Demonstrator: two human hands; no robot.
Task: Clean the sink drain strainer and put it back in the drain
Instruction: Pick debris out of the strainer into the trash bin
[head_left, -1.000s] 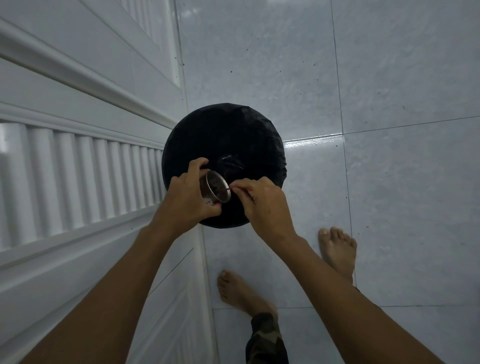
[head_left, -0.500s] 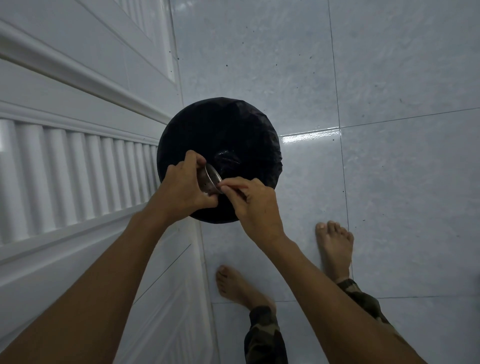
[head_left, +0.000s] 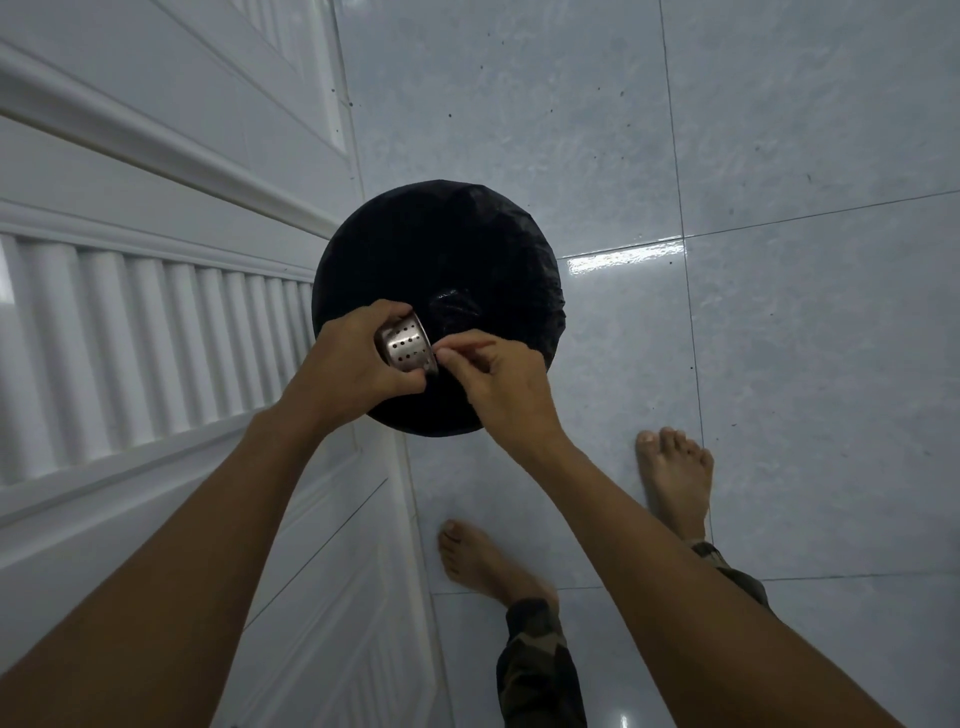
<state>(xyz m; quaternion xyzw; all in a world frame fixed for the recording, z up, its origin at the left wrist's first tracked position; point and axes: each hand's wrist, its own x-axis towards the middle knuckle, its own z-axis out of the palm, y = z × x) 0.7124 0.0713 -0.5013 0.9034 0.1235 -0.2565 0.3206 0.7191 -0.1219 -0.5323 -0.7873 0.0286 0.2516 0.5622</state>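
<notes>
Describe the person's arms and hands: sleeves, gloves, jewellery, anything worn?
Both arms are bare from the bottom edge of the view to the fingertips: no sleeves show. The left hand and right hand wear no gloves, and no rings, watch or bands are visible on fingers or wrists. No markings show.

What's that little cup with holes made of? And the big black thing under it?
The strainer looks like metal, probably stainless steel: dull silvery sheen, neat punched holes. The black bin liner looks like thin plastic film: it is wrinkled, with faint glossy creases. What the bin itself is made of cannot be seen.
</notes>
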